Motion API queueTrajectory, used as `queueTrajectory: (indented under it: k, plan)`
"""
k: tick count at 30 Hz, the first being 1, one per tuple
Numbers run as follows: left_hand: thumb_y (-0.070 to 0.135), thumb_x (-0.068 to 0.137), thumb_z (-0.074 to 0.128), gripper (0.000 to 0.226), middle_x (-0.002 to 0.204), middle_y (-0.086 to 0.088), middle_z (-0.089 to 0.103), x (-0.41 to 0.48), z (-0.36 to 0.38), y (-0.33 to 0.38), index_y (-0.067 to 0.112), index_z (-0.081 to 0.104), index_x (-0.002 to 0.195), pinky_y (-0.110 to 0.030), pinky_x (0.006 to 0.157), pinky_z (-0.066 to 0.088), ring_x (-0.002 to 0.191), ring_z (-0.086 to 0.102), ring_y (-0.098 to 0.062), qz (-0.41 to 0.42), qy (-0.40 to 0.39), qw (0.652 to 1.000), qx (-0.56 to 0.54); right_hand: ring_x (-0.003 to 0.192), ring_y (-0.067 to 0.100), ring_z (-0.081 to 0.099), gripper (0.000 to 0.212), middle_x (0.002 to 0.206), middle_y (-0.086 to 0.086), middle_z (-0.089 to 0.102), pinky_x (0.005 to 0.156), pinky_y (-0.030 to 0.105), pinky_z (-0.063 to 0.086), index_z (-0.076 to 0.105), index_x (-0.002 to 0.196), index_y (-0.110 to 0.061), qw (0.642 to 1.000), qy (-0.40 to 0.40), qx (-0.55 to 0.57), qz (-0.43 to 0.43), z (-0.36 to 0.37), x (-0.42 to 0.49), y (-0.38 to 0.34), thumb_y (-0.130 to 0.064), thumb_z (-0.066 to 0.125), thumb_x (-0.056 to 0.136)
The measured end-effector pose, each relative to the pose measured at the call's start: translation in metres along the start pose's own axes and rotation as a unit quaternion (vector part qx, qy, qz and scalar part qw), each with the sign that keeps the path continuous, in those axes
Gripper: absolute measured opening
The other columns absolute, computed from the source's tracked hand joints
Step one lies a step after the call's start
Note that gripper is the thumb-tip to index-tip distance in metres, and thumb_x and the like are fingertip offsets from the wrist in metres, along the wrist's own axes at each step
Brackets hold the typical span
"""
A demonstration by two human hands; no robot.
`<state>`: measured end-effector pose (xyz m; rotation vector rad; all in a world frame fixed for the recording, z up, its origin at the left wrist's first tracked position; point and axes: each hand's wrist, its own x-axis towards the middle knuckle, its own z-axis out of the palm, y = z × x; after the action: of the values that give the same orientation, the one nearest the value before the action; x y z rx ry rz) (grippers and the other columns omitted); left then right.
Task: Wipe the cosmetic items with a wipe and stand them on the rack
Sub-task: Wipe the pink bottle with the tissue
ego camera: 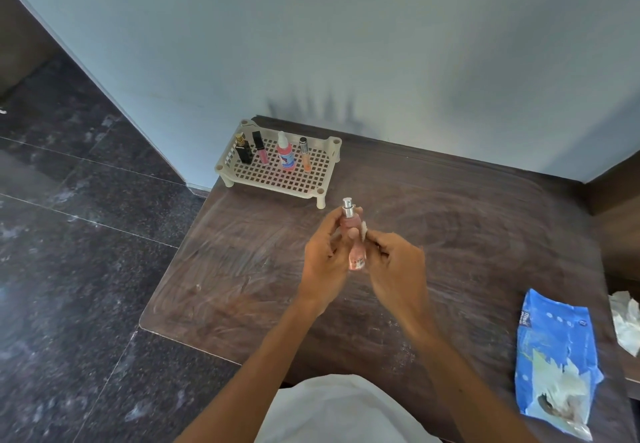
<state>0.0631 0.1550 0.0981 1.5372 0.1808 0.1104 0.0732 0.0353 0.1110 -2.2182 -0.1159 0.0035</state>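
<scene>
The pink spray bottle (356,256) is upright in our grasp, above the middle of the bench (467,234), nearer to us than the rack. The dark wooden bench meets a pale wall (346,44) at its far edge, with dark tiled floor (69,234) to its left. A torn blue wipe packet (554,356) lies flat near the bench's right edge, with crumpled white wipes (627,321) just beyond it. The cream grid rack (273,179) sits at the far left corner. Our left hand (327,255) curls round the bottle's body, its silver nozzle showing above the fingers. Our right hand (394,262) pinches a small white wipe (364,229) against the bottle's side. Four items stand in a row on the rack: a black gold-capped bottle (243,151), a pink gloss tube (260,151), a white-capped pink bottle (286,155) and a slim orange tube (305,157).
</scene>
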Motion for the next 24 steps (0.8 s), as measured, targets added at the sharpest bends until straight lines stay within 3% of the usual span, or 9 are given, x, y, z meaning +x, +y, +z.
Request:
queueTrajectory:
  k: [4, 6, 9, 11, 14, 16, 18, 22, 24]
  plan:
    - [0.016, 0.1, 0.06, 0.037, 0.133, 0.003, 0.065, 0.016, -0.013, -0.002, 0.013, 0.054, 0.136, -0.048, 0.101, 0.053, 0.125, 0.061, -0.014, -0.009, 0.026, 0.999, -0.02, 0.077, 0.013, 0.067, 0.018, 0.085, -0.002, 0.074, 0.071, 0.032, 0.053, 0.078, 0.097, -0.012, 0.994, -0.089, -0.028, 0.056, 0.009, -0.014, 0.021, -0.01, 0.06, 0.096]
    - [0.013, 0.098, 0.063, 0.036, 0.127, 0.002, 0.069, 0.025, -0.019, 0.0, 0.013, 0.056, 0.132, -0.047, 0.101, 0.054, 0.12, 0.064, -0.013, -0.018, 0.044, 0.998, -0.039, 0.086, 0.009, 0.07, 0.02, 0.091, -0.01, 0.076, 0.079, 0.028, 0.055, 0.077, 0.095, -0.021, 0.978, -0.1, 0.105, 0.152, 0.011, -0.017, 0.026, -0.009, 0.061, 0.095]
    - [0.011, 0.093, 0.07, 0.032, 0.115, 0.001, 0.073, 0.038, -0.028, 0.0, 0.011, 0.059, 0.124, -0.042, 0.099, 0.055, 0.111, 0.069, -0.013, -0.022, 0.073, 0.996, -0.046, 0.096, 0.018, 0.071, 0.024, 0.1, 0.003, 0.076, 0.085, 0.033, 0.057, 0.073, 0.089, -0.013, 0.869, -0.074, 0.384, 0.302, 0.015, -0.009, 0.02, 0.0, 0.054, 0.097]
    - [0.007, 0.09, 0.073, 0.036, 0.113, -0.001, 0.074, 0.046, -0.037, -0.002, 0.007, 0.061, 0.123, -0.036, 0.097, 0.056, 0.107, 0.07, -0.013, -0.029, 0.088, 0.995, -0.043, 0.092, 0.024, 0.07, 0.022, 0.099, 0.013, 0.072, 0.083, 0.036, 0.057, 0.067, 0.092, -0.003, 0.814, -0.062, 0.473, 0.331, 0.016, 0.002, 0.015, 0.002, 0.046, 0.097]
    - [0.008, 0.085, 0.077, 0.038, 0.113, 0.0, 0.074, 0.058, -0.05, -0.007, 0.01, 0.065, 0.122, -0.024, 0.091, 0.055, 0.104, 0.07, -0.01, -0.024, 0.091, 0.996, 0.009, 0.08, 0.023, 0.068, 0.019, 0.085, 0.011, 0.068, 0.074, 0.033, 0.054, 0.062, 0.094, -0.002, 0.772, -0.053, 0.538, 0.333, 0.019, 0.018, 0.003, -0.011, 0.046, 0.098]
    - [0.012, 0.084, 0.078, 0.04, 0.113, 0.002, 0.074, 0.066, -0.058, -0.009, 0.013, 0.066, 0.122, -0.019, 0.085, 0.055, 0.101, 0.07, -0.008, -0.022, 0.088, 0.995, 0.041, 0.073, 0.018, 0.065, 0.028, 0.078, 0.007, 0.064, 0.072, 0.033, 0.052, 0.062, 0.088, -0.006, 0.783, -0.058, 0.526, 0.327, 0.024, 0.031, -0.005, -0.026, 0.049, 0.102]
    - [0.015, 0.083, 0.08, 0.043, 0.114, 0.002, 0.073, 0.075, -0.066, -0.012, 0.015, 0.066, 0.124, -0.017, 0.081, 0.055, 0.099, 0.07, -0.009, -0.017, 0.08, 0.994, 0.078, 0.071, 0.013, 0.063, 0.03, 0.077, 0.003, 0.064, 0.072, 0.03, 0.053, 0.061, 0.084, -0.01, 0.816, -0.066, 0.483, 0.31, 0.032, 0.045, -0.012, -0.033, 0.053, 0.101]
    - [0.019, 0.083, 0.08, 0.043, 0.112, 0.003, 0.071, 0.09, -0.081, -0.014, 0.014, 0.066, 0.124, -0.014, 0.077, 0.053, 0.096, 0.068, -0.009, 0.003, 0.056, 0.99, 0.131, 0.077, 0.009, 0.063, 0.013, 0.093, 0.003, 0.07, 0.073, 0.023, 0.054, 0.066, 0.106, -0.012, 0.9, -0.08, 0.351, 0.247, 0.052, 0.068, -0.022, -0.018, 0.055, 0.101]
    - [0.019, 0.084, 0.08, 0.041, 0.112, 0.003, 0.071, 0.098, -0.087, -0.015, 0.015, 0.067, 0.123, -0.013, 0.075, 0.053, 0.096, 0.068, -0.008, 0.016, 0.046, 0.989, 0.138, 0.079, 0.006, 0.065, 0.019, 0.096, -0.003, 0.072, 0.071, 0.02, 0.054, 0.067, 0.114, -0.019, 0.946, -0.074, 0.245, 0.199, 0.064, 0.079, -0.025, -0.015, 0.054, 0.101]
